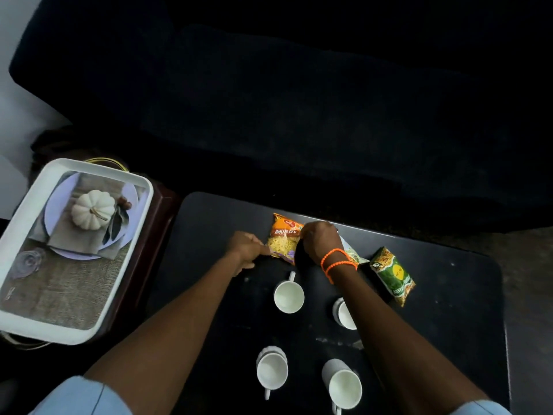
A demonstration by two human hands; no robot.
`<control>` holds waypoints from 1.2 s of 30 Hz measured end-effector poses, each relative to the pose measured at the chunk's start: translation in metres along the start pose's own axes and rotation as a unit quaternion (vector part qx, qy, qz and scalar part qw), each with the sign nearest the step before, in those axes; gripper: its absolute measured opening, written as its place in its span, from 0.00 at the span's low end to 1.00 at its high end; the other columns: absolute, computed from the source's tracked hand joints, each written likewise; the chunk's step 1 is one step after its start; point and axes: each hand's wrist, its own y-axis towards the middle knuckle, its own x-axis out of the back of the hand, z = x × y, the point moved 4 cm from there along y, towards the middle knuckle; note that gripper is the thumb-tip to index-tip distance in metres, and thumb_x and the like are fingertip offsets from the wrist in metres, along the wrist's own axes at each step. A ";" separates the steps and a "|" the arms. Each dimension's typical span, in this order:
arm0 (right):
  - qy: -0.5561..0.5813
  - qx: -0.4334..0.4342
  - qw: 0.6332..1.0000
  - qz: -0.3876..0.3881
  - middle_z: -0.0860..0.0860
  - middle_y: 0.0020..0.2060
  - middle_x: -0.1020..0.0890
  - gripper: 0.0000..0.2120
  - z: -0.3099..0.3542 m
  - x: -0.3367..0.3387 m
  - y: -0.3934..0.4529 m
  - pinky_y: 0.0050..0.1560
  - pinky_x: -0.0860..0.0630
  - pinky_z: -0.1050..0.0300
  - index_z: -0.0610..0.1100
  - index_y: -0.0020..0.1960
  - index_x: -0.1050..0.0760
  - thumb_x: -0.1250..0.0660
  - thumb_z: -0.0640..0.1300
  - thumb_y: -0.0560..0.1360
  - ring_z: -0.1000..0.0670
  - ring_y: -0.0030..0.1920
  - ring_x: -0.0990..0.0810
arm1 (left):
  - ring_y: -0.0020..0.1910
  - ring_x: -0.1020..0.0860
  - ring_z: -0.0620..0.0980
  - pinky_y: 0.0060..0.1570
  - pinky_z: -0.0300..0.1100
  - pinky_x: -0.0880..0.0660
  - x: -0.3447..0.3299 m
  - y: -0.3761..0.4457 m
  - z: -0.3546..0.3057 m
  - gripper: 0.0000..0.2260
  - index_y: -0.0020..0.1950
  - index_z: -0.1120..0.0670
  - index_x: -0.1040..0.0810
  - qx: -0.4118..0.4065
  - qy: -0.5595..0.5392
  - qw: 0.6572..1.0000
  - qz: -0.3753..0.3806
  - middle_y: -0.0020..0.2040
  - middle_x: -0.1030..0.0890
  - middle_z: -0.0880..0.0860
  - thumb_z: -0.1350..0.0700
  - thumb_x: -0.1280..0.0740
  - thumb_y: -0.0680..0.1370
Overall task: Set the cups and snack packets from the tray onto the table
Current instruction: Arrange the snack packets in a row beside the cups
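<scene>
The tabletop [449, 295] is filling the lower middle and right of the frame, dark, with rounded corners, and it is now carrying everything the task names that I can see. The tray [18, 319] is sitting at the left of the frame on a separate dark stand, and it is showing only its printed picture of a pumpkin and plate, with no cup or packet left in it, so I am judging the unloading as good as done and only the arranging as going on.

Four white cups are standing on the tabletop: one at the centre [289, 296], one just right of it half hidden behind the forearm [345, 317], and two near the bottom edge [271, 371] [344, 386]. The green packet [393, 275] is lying flat to the right, with bare surface beyond it. A third, pale packet [354, 255] is peeping out under the right wrist.

The orange packet [284, 241] is lying near the far edge of the tabletop, so there is little room to push it further up. The left hand [247, 248] is pinching its lower left corner with fingers closed. The right hand [320, 242] is curled over its right side, gripping it as far as I can tell.
</scene>
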 end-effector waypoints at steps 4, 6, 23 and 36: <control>0.088 -0.031 0.995 -0.047 0.41 0.56 0.19 0.17 0.009 0.000 0.000 0.57 0.21 0.47 0.44 0.61 0.21 0.27 0.44 0.73 0.41 0.56 0.19 | 0.53 0.20 0.52 0.59 0.49 0.20 0.003 0.000 -0.015 0.18 0.57 0.56 0.19 -0.130 0.036 0.986 -0.098 0.54 0.19 0.53 0.53 0.19 0.71; 0.066 0.010 0.998 -0.011 0.42 0.60 0.21 0.24 0.019 -0.007 0.002 0.61 0.23 0.47 0.45 0.66 0.23 0.25 0.42 0.71 0.42 0.60 0.22 | 0.57 0.23 0.52 0.61 0.49 0.22 -0.001 0.002 -0.023 0.26 0.66 0.54 0.21 -0.196 0.091 0.972 -0.091 0.59 0.24 0.53 0.55 0.19 0.71; 0.068 0.020 0.995 -0.070 0.42 0.62 0.21 0.22 0.001 0.021 -0.005 0.60 0.23 0.49 0.44 0.66 0.22 0.26 0.43 0.72 0.42 0.61 0.22 | 0.61 0.22 0.55 0.63 0.50 0.23 -0.015 -0.005 -0.026 0.33 0.76 0.49 0.28 -0.268 0.286 0.917 -0.067 0.62 0.26 0.55 0.53 0.21 0.73; -0.069 -0.123 0.970 0.196 0.44 0.67 0.23 0.45 -0.089 0.047 -0.013 0.65 0.27 0.54 0.44 0.73 0.30 0.16 0.47 0.60 0.43 0.67 0.24 | 0.52 0.20 0.53 0.50 0.38 0.28 -0.095 -0.029 -0.075 0.16 0.62 0.56 0.17 -0.370 0.225 0.900 -0.058 0.54 0.19 0.55 0.51 0.25 0.77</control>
